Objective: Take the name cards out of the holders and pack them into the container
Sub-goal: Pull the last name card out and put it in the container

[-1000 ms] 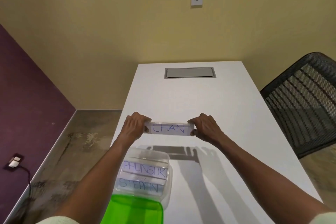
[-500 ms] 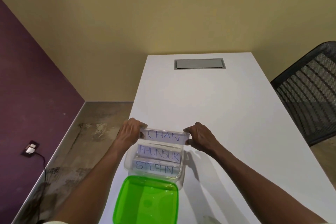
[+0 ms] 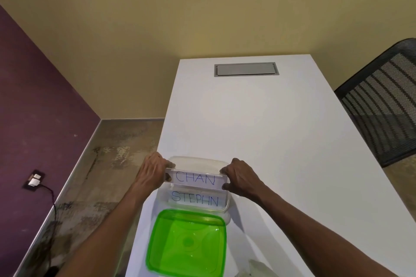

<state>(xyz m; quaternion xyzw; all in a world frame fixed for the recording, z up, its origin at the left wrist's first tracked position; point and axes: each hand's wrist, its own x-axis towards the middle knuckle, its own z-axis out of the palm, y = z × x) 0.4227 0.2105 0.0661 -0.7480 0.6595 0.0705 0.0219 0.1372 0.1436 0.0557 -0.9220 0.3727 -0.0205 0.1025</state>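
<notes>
The "CHAN" name card (image 3: 195, 179), a flat white strip lettered in blue, is held level over the open clear plastic container (image 3: 227, 203). The left hand (image 3: 151, 173) pinches its left end, fingers curled over the top edge and thumb in front; the right hand (image 3: 239, 177) pinches the right end the same way. One more card shows inside the container, "STEPHN" (image 3: 195, 198), lying just below the held one, so two are readable. One translucent green lid (image 3: 186, 243), square with rounded corners, lies on the white table (image 3: 281, 141) against the container's near side. A black mesh chair (image 3: 382, 105) stands at the right.
</notes>
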